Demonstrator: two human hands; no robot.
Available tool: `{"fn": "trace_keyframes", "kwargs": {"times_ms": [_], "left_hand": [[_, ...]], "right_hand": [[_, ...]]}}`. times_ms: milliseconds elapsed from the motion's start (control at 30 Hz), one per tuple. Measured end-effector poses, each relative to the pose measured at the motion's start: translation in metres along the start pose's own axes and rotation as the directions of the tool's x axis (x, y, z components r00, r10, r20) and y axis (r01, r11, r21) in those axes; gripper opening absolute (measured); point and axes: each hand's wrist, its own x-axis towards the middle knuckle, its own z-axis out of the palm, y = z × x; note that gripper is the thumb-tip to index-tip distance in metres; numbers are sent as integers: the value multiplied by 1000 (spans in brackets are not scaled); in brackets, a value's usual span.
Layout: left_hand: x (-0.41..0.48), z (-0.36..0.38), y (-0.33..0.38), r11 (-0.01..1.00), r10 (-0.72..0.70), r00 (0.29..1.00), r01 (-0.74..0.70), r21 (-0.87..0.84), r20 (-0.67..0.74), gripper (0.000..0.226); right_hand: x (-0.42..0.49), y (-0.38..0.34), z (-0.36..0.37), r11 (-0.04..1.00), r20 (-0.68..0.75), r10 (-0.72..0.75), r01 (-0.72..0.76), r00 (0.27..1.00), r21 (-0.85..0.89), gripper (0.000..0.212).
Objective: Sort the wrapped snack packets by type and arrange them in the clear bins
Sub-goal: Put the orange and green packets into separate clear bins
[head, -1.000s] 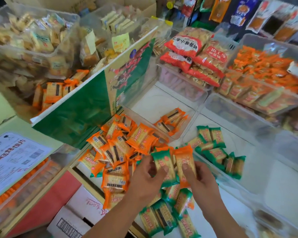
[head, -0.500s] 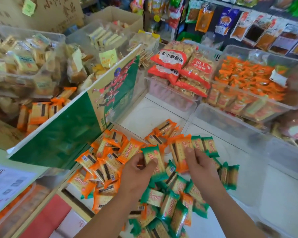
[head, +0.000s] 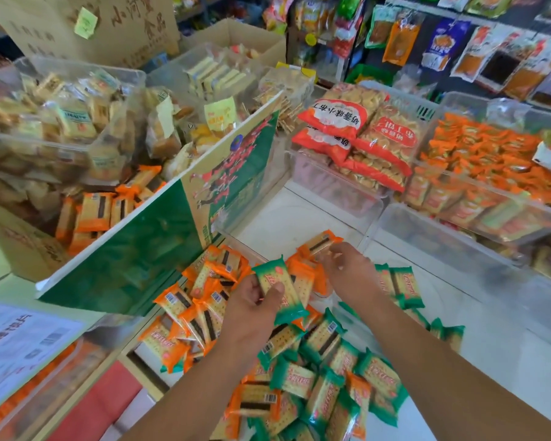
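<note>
Green pkt [head: 280,275] is sitting in left hand [head: 252,310], thumb and fingers [head: 275,292] pinching its flat faces, above the mixed pile [head: 325,370]. Orange pkt [head: 320,243] is hanging over the bin [head: 287,218]. Right hand [head: 347,272] is touching its end, can't tell if gripping. Pkts are prob. handling light, w/ slick, crinkly film and brittle biscuit inside. Pinching faces or crimped ends is looking safest, no squeezing.

The brown cardboard box [head: 124,33] bears large characters, 小河 and 食品 among them. Well right of it, a red snack bag [head: 334,119] reads 奶香味小布丁, upside down. Print on the snack packets [head: 299,381] is too blurred to read.
</note>
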Motion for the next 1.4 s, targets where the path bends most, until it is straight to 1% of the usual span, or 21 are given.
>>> {"fn": "trace_keyframes", "kwargs": {"times_ms": [67, 167, 233, 333, 400, 500, 567, 600, 667, 733, 767, 800, 867, 967, 1033, 1100, 1167, 1233, 1300, 1333, 1400], "left_hand": [[1, 0, -2, 1000, -11, 1000, 11, 1, -2, 17], [2, 4, -5, 999, -34, 999, 33, 30, 11, 13], [10, 11, -3, 997, -29, 999, 30, 73, -19, 13], [32, 25, 7, 988, -2, 996, 16, 157, -92, 25], [41, 35, 15, 963, 31, 994, -3, 270, -100, 26], [38, 52, 15, 880, 193, 980, -147, 452, -57, 32], [31, 66, 10, 846, 246, 969, -231, 481, 34, 27], [27, 75, 7, 827, 250, 963, -267, 496, 101, 26], [22, 96, 0, 754, 241, 940, -338, 564, 242, 28], [18, 122, -6, 652, 208, 919, -385, 653, 334, 31], [17, 132, -10, 626, 178, 918, -384, 679, 355, 32], [17, 141, -14, 629, 140, 921, -367, 685, 365, 32], [15, 149, -21, 676, 77, 932, -309, 669, 353, 36], [10, 140, -28, 755, 51, 954, -230, 614, 295, 55], [1, 123, -30, 786, 72, 958, -225, 576, 276, 46], [-13, 99, -33, 814, 143, 955, -262, 518, 259, 29], [-31, 69, -42, 828, 199, 952, -291, 479, 233, 20], [-49, 37, -63, 843, 159, 962, -249, 477, 221, 17], [-66, 10, -91, 867, 53, 981, -139, 479, 187, 12], [-76, -1, -104, 868, 13, 987, -92, 488, 163, 12], [-97, -20, -127, 845, -10, 994, -51, 533, 111, 13]], "right_hand": [[-12, 9, -6, 983, -49, -7, 15, 999, 184, 25], [-41, 24, -11, 924, -87, 16, 18, 996, 382, 21], [-63, 32, -10, 885, -68, 41, -5, 997, 466, 17], [-92, 44, -6, 821, -32, 130, -89, 991, 564, 12], [-107, 50, -7, 772, -22, 175, -123, 984, 624, 12], [-130, 62, -15, 712, -61, 239, -132, 969, 690, 14], [-147, 74, -18, 698, -44, 278, -170, 960, 696, 13], [-156, 82, -18, 693, -27, 299, -198, 954, 693, 13], [-169, 96, -17, 671, -14, 352, -242, 936, 701, 14], [-177, 108, -18, 664, -33, 402, -267, 915, 698, 14], [-179, 112, -20, 675, -43, 411, -272, 911, 686, 14], [-180, 115, -21, 683, -44, 408, -273, 912, 677, 14], [-183, 120, -21, 687, -15, 400, -289, 916, 666, 13], [-192, 127, -13, 679, 23, 412, -323, 911, 660, 13], [-202, 130, -6, 655, 48, 433, -350, 900, 670, 13], [-212, 132, 2, 647, 83, 442, -382, 893, 660, 13], [-220, 136, 15, 658, 89, 459, -405, 884, 635, 13], [-221, 138, 31, 696, 76, 473, -425, 878, 579, 13], [-214, 140, 50, 737, 73, 486, -453, 871, 501, 9], [-208, 141, 61, 754, 89, 487, -470, 869, 459, 12], [-197, 142, 78, 776, 123, 498, -504, 859, 380, 25]]}}
